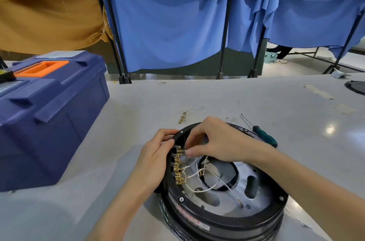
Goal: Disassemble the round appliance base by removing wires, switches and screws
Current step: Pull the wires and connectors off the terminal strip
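My two hands work at the terminal row of the round appliance base (223, 219).

The blue toolbox (49, 118) stands at 9 o'clock on the table (246, 98). The base lies at 5 o'clock of my view. My left hand (156, 159) curls its fingers over its rim at 10 o'clock, beside the brass terminals (178, 167). My right hand (219, 142) pinches one of the white wires (194, 174) at the top terminal; blur hides the exact contact. A green-handled screwdriver (264, 136) lies at 2 o'clock of the rim.

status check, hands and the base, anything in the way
Left hand grips base rim. Right hand pinches a wire at the terminals. Rim screws in place. Nothing blocking; screwdriver lies behind base.
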`<action>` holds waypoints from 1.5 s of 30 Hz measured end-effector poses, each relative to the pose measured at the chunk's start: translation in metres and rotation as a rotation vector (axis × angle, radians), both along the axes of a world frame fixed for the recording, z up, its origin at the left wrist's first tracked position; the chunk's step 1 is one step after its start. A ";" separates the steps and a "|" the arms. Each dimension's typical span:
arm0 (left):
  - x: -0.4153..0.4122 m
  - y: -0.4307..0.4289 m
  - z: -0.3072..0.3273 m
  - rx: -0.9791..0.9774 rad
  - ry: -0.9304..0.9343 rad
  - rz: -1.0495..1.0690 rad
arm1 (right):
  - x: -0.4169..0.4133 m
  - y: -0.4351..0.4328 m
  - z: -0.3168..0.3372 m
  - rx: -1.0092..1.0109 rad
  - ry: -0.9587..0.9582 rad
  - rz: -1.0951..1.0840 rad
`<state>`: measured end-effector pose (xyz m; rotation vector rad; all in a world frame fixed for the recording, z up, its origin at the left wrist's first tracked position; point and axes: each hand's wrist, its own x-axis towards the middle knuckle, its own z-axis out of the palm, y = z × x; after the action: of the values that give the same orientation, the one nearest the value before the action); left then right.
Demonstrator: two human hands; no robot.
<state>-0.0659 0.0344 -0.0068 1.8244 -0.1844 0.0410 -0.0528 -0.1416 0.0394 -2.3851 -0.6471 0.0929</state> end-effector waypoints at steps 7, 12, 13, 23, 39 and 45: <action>0.000 0.000 0.003 -0.146 0.073 0.002 | -0.001 0.013 0.002 -0.047 -0.002 -0.011; 0.000 -0.002 0.001 -0.153 0.066 0.006 | 0.003 0.020 0.002 -0.089 0.010 -0.030; 0.000 -0.002 0.000 -0.147 0.058 0.007 | 0.004 0.019 0.002 -0.079 0.011 -0.034; 0.003 0.001 -0.004 -0.179 0.061 0.014 | 0.006 0.025 0.001 -0.052 0.070 -0.167; 0.004 0.000 -0.004 -0.178 0.037 0.009 | 0.004 0.039 -0.013 -0.018 0.052 -0.352; 0.004 0.000 -0.004 -0.166 0.047 0.020 | 0.003 0.037 -0.014 0.023 0.097 -0.371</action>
<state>-0.0621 0.0346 -0.0107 1.6606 -0.1256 0.0263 -0.0500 -0.1050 0.0251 -2.4196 -0.1539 0.0404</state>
